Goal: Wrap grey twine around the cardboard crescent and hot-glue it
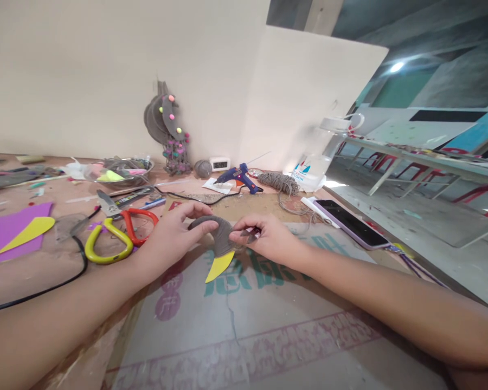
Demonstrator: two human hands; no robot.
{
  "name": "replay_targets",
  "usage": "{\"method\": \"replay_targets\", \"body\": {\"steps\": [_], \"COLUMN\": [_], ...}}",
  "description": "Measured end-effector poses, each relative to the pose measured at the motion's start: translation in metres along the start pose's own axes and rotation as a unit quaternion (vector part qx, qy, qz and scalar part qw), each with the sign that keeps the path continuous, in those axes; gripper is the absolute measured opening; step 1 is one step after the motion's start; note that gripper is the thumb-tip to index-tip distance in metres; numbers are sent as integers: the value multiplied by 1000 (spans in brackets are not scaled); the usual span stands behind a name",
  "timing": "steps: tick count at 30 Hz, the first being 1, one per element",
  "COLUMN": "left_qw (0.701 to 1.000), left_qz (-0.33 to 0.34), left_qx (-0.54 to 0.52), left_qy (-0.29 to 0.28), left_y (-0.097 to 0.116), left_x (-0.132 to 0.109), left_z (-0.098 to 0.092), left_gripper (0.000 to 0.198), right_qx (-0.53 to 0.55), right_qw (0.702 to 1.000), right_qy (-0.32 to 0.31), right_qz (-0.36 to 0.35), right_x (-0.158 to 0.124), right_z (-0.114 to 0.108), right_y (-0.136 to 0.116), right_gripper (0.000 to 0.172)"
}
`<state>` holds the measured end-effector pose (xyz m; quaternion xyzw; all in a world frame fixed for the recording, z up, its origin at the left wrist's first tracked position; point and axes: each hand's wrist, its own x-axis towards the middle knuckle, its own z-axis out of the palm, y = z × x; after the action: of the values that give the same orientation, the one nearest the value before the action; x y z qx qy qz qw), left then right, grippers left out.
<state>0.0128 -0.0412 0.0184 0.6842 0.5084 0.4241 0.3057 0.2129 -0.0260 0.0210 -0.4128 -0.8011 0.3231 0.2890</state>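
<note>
My left hand [174,234] pinches the upper end of a curved grey twine-wrapped piece [218,233] whose lower tip is yellow foam [218,266]. My right hand [264,236] is closed on the piece's right side, pinching a small dark bit with a red spot that I cannot make out. Both hands hold the piece just above a sheet of printed cardboard [248,325] on the worktable.
Yellow-handled and red-handled scissors [117,233] lie left of my left hand, beside a black cable [65,279]. Purple foam with a yellow leaf shape [26,230] is far left. A blue glue gun [238,177], twine [278,182], a phone [350,221] and a hanging decoration [168,124] stand behind.
</note>
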Motion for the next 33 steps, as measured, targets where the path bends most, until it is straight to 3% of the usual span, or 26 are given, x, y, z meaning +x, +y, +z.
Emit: {"method": "replay_targets", "body": {"steps": [4,10,16,26,30,33], "left_qw": [996,989,993,996,996,998], "left_qz": [-45,-108,-85,-61,-44,-54], "left_qx": [-83,-42,-47,20,47,15], "left_qy": [5,-94,-61,-64,-56,-38], "left_y": [-1,1,-4,2,-2,-7], "left_x": [4,2,1,0,1,2], "left_z": [0,1,2,1,2,3], "left_gripper": [45,31,34,34,37,38], "right_qx": [7,29,14,69,26,-54], "right_qw": [999,999,999,996,999,993], "right_qy": [28,33,36,12,23,50], "right_qz": [18,17,27,47,3,-96], "right_x": [0,1,4,5,4,3], "right_z": [-1,-2,-5,4,2,-6], "right_y": [-1,-3,-1,0,0,3], "right_gripper": [28,28,37,22,20,28]}}
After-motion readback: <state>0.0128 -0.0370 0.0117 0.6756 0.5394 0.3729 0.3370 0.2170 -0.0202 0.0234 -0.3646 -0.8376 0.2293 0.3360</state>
